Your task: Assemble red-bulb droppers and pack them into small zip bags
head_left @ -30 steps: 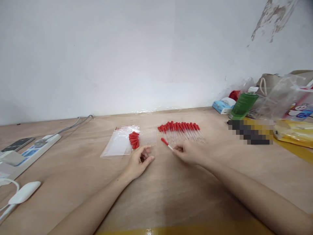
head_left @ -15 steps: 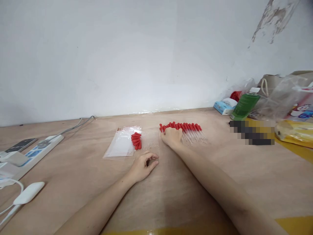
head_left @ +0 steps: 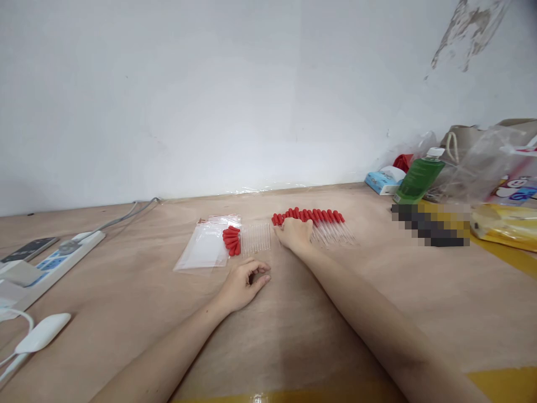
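A row of glass droppers (head_left: 331, 230) with red rubber bulbs lies on the table, their tips toward me. My right hand (head_left: 295, 232) is closed at the row's left end, around a red-bulbed dropper; its fingertips are mostly hidden. My left hand (head_left: 246, 281) rests on the table with loosely curled fingers, thumb apart and nothing in it. Just beyond it lie a row of bare glass tubes (head_left: 256, 239) and a small pile of loose red rubber bulbs (head_left: 232, 240). Left of these are flat clear plastic bags (head_left: 200, 246).
A white power strip (head_left: 79, 263) with plugs, a dark phone (head_left: 29, 249) and a white cable adapter (head_left: 44, 332) are at left. A tissue pack (head_left: 382, 182), green bottle (head_left: 419, 179) and yellow packet (head_left: 505, 224) stand or lie at right. A white wall rises behind the table.
The view has shifted slightly, so everything appears a little further left. Both hands keep almost the same positions; nothing else has visibly changed.
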A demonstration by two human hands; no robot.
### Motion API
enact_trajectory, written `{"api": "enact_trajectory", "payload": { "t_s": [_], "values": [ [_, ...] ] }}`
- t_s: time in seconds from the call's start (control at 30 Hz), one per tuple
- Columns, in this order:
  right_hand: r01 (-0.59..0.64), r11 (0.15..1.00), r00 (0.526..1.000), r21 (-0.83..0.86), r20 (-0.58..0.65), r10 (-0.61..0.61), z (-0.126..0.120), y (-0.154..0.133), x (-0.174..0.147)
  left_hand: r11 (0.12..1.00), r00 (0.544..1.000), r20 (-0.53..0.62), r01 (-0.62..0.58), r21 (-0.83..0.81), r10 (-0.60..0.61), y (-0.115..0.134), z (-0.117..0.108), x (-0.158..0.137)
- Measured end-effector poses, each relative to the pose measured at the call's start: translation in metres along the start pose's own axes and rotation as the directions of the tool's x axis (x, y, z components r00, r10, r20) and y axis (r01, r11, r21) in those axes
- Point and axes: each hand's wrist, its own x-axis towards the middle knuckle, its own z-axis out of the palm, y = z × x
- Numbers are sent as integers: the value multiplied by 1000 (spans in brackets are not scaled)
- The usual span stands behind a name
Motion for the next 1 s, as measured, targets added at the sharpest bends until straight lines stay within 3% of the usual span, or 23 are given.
{"api": "enact_trajectory", "payload": {
  "t_s": [0.2,0.27,0.33,0.4,0.43,0.53,0.63,0.83,1.0],
  "values": [
    [90,996,996,-3,-1,-90,8,-15,-7,1000,1000,-21,-9,22,10,3,4,-3],
    [72,997,997,-1,15,-72,9,-19,-8,998,990,-141,-16,54,24,3,0,0],
    [53,998,998,17,36,-54,10,-22,-8,992,938,-345,16,122,27,-1,-14,8],
    [46,998,997,33,55,-47,9,-24,-8,970,867,-497,150,189,-37,-11,-37,23],
    [44,998,997,38,61,-46,9,-24,-7,948,850,-520,232,218,-88,-18,-50,32],
    [41,998,997,43,64,-44,9,-26,-8,821,853,-373,484,303,-365,-41,-87,62],
    [41,998,997,49,56,-44,9,-27,-9,779,838,-246,544,312,-487,-60,-103,87],
    [64,996,997,64,-38,-62,11,-22,-9,710,770,-156,633,310,-619,-71,-95,111],
    [57,990,977,126,-210,-30,16,-17,-13,720,765,-152,641,266,-626,-75,-92,112]
  ]
}}
